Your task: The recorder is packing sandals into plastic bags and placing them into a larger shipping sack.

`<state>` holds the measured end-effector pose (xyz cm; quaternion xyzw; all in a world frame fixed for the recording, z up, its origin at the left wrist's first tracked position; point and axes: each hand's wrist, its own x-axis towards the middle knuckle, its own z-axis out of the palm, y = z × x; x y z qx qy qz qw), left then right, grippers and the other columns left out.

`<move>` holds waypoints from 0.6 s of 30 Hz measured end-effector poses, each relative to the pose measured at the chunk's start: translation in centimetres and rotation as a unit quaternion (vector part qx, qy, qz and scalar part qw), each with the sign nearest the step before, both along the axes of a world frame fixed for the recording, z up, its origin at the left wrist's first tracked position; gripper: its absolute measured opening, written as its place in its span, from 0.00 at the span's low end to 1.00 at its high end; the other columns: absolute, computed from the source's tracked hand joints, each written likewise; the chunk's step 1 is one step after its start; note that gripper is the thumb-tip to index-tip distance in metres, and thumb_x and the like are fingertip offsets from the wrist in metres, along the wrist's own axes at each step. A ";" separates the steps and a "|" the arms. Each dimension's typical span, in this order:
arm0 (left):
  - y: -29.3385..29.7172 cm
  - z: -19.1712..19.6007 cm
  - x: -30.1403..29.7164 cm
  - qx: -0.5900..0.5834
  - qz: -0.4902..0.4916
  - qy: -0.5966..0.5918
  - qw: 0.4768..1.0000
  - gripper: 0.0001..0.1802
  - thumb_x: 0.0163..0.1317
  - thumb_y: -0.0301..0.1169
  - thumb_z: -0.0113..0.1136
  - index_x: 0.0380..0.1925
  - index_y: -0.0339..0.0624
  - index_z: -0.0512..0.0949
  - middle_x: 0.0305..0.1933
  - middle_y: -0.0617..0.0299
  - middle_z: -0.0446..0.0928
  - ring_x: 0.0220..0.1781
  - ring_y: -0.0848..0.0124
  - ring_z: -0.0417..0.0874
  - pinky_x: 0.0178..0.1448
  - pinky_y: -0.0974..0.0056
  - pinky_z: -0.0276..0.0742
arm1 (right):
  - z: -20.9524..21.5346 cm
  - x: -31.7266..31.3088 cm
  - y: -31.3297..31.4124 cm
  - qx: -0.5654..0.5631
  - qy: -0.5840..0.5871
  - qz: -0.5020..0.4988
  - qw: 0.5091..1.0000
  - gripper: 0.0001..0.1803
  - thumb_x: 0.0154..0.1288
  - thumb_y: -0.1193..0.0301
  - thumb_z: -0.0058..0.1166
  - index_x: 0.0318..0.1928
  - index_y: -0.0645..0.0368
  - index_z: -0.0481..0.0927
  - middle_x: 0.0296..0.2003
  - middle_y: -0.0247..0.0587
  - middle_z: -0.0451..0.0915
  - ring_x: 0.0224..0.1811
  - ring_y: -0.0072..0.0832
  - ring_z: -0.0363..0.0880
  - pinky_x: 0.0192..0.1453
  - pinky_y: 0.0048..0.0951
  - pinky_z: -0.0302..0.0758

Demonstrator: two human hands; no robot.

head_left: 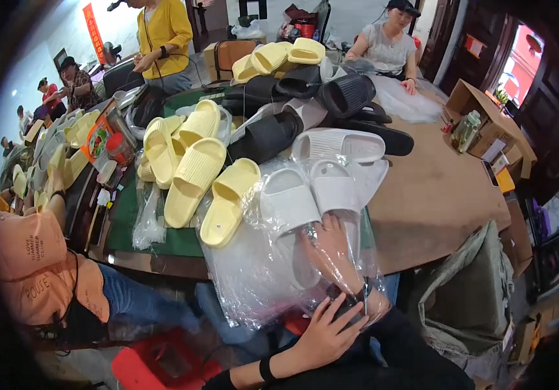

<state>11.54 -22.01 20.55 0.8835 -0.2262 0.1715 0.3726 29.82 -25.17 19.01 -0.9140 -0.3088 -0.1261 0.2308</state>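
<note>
My right hand (334, 250) reaches inside a clear plastic bag (247, 286), its fingers closed on a pair of white slide slippers at their straps. The left slipper (289, 201) and the right slipper (334, 185) lie side by side under the film, toes away from me. My left hand (328, 335) rests with fingers spread against the bag's near edge and my right wrist. Its fingertips touch the film there. Beyond the bag lies another white slipper (341, 144) on its own. Pale yellow slippers (195, 175) are heaped to the left.
Black slippers (266, 136) and more yellow ones (279, 58) form a pile farther back. Brown board (435, 201) covers the table's right side. An open sack (468, 292) stands below it, and a red stool (159, 364) at lower left. Co-workers sit or stand around the table.
</note>
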 end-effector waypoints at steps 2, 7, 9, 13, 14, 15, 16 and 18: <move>0.2 0.0 0.1 -0.011 -0.030 0.012 0.999 0.23 0.59 0.31 0.61 0.57 0.46 0.76 0.67 0.54 0.67 0.71 0.46 0.61 0.70 0.43 0.56 | -0.3 0.2 -0.8 0.025 -0.029 -0.027 0.999 0.17 0.60 0.63 0.53 0.36 0.68 0.79 0.47 0.61 0.75 0.53 0.53 0.72 0.61 0.54 0.63; 0.7 -0.2 1.5 0.018 -0.123 0.013 0.992 0.30 0.61 0.36 0.61 0.64 0.49 0.68 0.71 0.53 0.59 0.72 0.49 0.59 0.71 0.43 0.53 | -3.9 1.4 -6.1 -0.014 -0.169 0.015 0.985 0.22 0.61 0.68 0.56 0.55 0.63 0.75 0.55 0.67 0.70 0.59 0.61 0.67 0.65 0.58 0.62; 1.9 0.2 1.3 0.015 -0.110 0.026 0.993 0.30 0.62 0.38 0.60 0.65 0.51 0.67 0.72 0.51 0.58 0.72 0.49 0.59 0.71 0.43 0.53 | -1.3 -0.6 -8.3 -0.258 -0.250 0.020 0.933 0.24 0.62 0.77 0.50 0.61 0.57 0.71 0.61 0.59 0.66 0.65 0.60 0.62 0.70 0.58 0.58; 4.3 -1.0 1.7 0.052 -0.010 0.045 0.998 0.30 0.64 0.44 0.58 0.66 0.56 0.66 0.70 0.47 0.60 0.70 0.47 0.60 0.71 0.45 0.55 | -2.4 1.6 -14.4 -0.240 -0.009 -0.065 0.968 0.29 0.69 0.69 0.46 0.70 0.48 0.61 0.65 0.59 0.62 0.71 0.56 0.53 0.74 0.56 0.47; 5.3 -1.9 1.5 0.079 0.060 0.062 0.993 0.30 0.64 0.44 0.58 0.66 0.57 0.66 0.68 0.47 0.62 0.69 0.47 0.61 0.70 0.45 0.56 | -0.4 1.6 -14.9 -0.103 0.104 -0.075 0.986 0.31 0.69 0.66 0.48 0.71 0.49 0.59 0.66 0.62 0.60 0.71 0.57 0.51 0.74 0.56 0.46; 5.9 -1.9 2.2 0.081 0.098 0.046 0.991 0.30 0.63 0.44 0.59 0.65 0.56 0.68 0.66 0.46 0.65 0.67 0.46 0.64 0.67 0.46 0.59 | -1.1 3.4 -15.8 0.198 0.179 -0.182 0.946 0.34 0.65 0.67 0.52 0.71 0.54 0.58 0.67 0.64 0.58 0.71 0.59 0.50 0.75 0.54 0.47; 6.6 -2.4 2.5 0.083 0.104 0.039 0.990 0.30 0.63 0.44 0.59 0.65 0.56 0.68 0.66 0.46 0.65 0.67 0.46 0.64 0.67 0.46 0.59 | -3.5 4.1 -18.4 0.300 0.082 -0.183 0.933 0.36 0.61 0.66 0.56 0.68 0.62 0.60 0.68 0.63 0.57 0.71 0.58 0.52 0.74 0.51 0.50; 8.0 -3.6 2.4 0.166 0.191 0.046 0.966 0.28 0.61 0.43 0.60 0.63 0.55 0.70 0.65 0.47 0.66 0.65 0.46 0.66 0.65 0.46 0.61 | -4.0 8.7 -22.1 0.098 -0.053 -0.161 0.981 0.35 0.61 0.66 0.56 0.67 0.64 0.61 0.68 0.63 0.57 0.71 0.58 0.53 0.74 0.51 0.51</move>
